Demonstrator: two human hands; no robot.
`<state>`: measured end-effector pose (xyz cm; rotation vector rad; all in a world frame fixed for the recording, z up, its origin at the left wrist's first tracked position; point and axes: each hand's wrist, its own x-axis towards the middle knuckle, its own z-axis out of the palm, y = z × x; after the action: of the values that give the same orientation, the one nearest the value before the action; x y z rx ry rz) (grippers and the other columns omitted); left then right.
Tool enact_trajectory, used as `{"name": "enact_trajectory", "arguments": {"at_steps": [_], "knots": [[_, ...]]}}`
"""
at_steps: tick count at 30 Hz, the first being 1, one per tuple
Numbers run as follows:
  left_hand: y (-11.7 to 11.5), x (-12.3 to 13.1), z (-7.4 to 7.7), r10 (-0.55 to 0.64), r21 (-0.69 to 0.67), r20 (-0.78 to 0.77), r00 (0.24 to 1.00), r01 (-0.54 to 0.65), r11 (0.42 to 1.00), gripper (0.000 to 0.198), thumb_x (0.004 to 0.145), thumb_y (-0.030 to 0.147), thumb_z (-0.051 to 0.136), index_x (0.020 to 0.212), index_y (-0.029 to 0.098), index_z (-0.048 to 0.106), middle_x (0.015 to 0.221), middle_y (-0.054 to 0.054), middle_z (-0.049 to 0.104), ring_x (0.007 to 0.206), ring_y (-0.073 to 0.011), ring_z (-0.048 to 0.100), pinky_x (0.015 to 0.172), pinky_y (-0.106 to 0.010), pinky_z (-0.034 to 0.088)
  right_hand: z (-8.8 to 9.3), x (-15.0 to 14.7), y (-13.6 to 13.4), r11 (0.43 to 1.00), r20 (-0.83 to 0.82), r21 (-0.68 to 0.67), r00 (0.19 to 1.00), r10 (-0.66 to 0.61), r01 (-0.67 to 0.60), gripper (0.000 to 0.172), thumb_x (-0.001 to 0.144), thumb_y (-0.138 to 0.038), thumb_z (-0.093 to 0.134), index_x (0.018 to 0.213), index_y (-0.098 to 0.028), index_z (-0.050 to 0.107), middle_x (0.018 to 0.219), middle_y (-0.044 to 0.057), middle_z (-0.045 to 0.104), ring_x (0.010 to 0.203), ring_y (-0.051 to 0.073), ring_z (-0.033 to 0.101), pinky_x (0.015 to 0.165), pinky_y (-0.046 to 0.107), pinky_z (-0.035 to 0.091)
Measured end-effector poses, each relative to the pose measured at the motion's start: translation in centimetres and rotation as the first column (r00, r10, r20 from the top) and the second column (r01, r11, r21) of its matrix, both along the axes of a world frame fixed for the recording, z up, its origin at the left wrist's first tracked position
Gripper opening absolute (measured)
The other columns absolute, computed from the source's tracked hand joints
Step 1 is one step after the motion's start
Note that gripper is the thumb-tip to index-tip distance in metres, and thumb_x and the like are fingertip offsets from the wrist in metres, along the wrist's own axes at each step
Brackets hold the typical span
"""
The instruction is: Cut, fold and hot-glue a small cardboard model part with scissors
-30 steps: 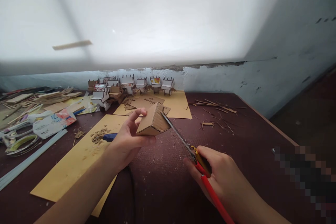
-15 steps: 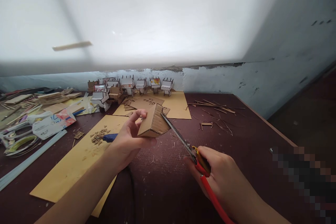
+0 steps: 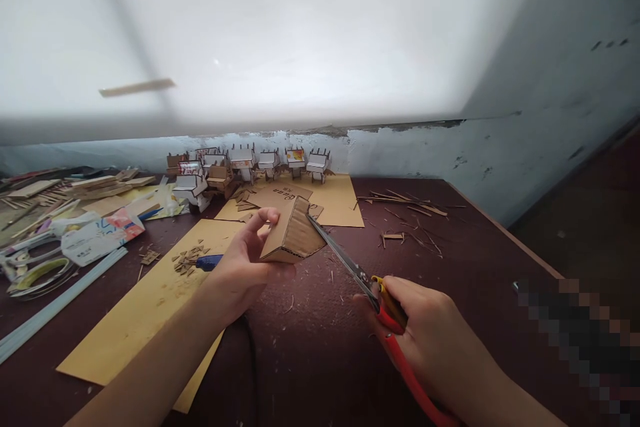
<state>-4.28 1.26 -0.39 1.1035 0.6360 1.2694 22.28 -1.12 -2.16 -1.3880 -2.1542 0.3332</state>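
Between the thumb and fingers of my left hand [image 3: 245,260] is a small folded cardboard piece [image 3: 293,233], tilted above the table. My right hand [image 3: 425,320] is wrapped round scissors [image 3: 357,273] with red and yellow handles. The tip of their blades touches the right-hand face of the cardboard near its upper edge; whether the blades are slightly apart I cannot tell. Beyond my left hand lies a blue tool [image 3: 207,262], probably a glue gun, beside a heap of cardboard scraps [image 3: 187,259].
Several small cardboard models [image 3: 243,163] stand along the wall. Yellow sheets [image 3: 135,327] lie on the dark table [image 3: 310,360]. At left are tape rolls [image 3: 43,277], pale glue sticks [image 3: 65,303] and wood strips [image 3: 95,183]. Thin cardboard strips [image 3: 415,200] lie at right.
My right hand and the scissors' handles have shifted slightly right, with the blade tip still at the cardboard. The cardboard piece has turned very slightly in my left hand.
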Motion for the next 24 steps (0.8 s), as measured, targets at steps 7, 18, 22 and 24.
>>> {"name": "enact_trajectory", "arguments": {"at_steps": [7, 18, 22, 24], "knots": [[-0.06, -0.18, 0.05, -0.012, -0.010, 0.022, 1.000, 0.012, 1.000, 0.064, 0.063, 0.003, 0.085, 0.109, 0.030, 0.049, 0.099, 0.001, 0.066, 0.083, -0.0145, 0.061, 0.065, -0.021, 0.041, -0.08, 0.20, -0.07, 0.998, 0.013, 0.066, 1.000, 0.004, -0.005, 0.053, 0.099, -0.058, 0.053, 0.064, -0.027, 0.028, 0.054, -0.005, 0.042, 0.048, 0.013, 0.038, 0.047, 0.027, 0.028], [-0.22, -0.29, 0.40, -0.019, 0.032, 0.015, 1.000, 0.018, 0.999, 0.064, 0.064, 0.000, 0.083, 0.106, 0.031, 0.047, 0.102, 0.003, 0.068, 0.085, -0.0139, 0.062, 0.067, -0.019, 0.044, -0.83, 0.26, 0.89, 0.995, 0.053, 0.103, 0.999, 0.006, -0.011, 0.043, 0.097, -0.051, 0.059, 0.071, -0.027, 0.036, 0.062, -0.005, 0.047, 0.051, 0.014, 0.043, 0.051, 0.027, 0.035], [-0.31, -0.44, 0.64, -0.029, 0.060, 0.033, 0.999, 0.027, 0.998, 0.059, 0.065, -0.003, 0.080, 0.102, 0.029, 0.047, 0.101, 0.004, 0.068, 0.083, -0.0119, 0.063, 0.066, -0.017, 0.044, -0.54, 0.33, 0.87, 0.997, 0.064, 0.059, 0.997, 0.046, -0.050, 0.035, 0.097, -0.052, 0.059, 0.080, -0.027, 0.042, 0.073, -0.002, 0.055, 0.059, 0.016, 0.051, 0.053, 0.027, 0.040], [-0.26, -0.52, 0.56, -0.037, 0.069, 0.035, 0.999, 0.034, 0.997, 0.060, 0.064, -0.002, 0.080, 0.103, 0.029, 0.047, 0.102, 0.004, 0.068, 0.084, -0.0122, 0.064, 0.068, -0.017, 0.046, -0.38, 0.38, 0.81, 0.995, 0.085, 0.084, 0.995, 0.054, -0.061, 0.034, 0.097, -0.051, 0.059, 0.081, -0.026, 0.043, 0.075, -0.001, 0.056, 0.060, 0.017, 0.053, 0.054, 0.028, 0.041]]}}
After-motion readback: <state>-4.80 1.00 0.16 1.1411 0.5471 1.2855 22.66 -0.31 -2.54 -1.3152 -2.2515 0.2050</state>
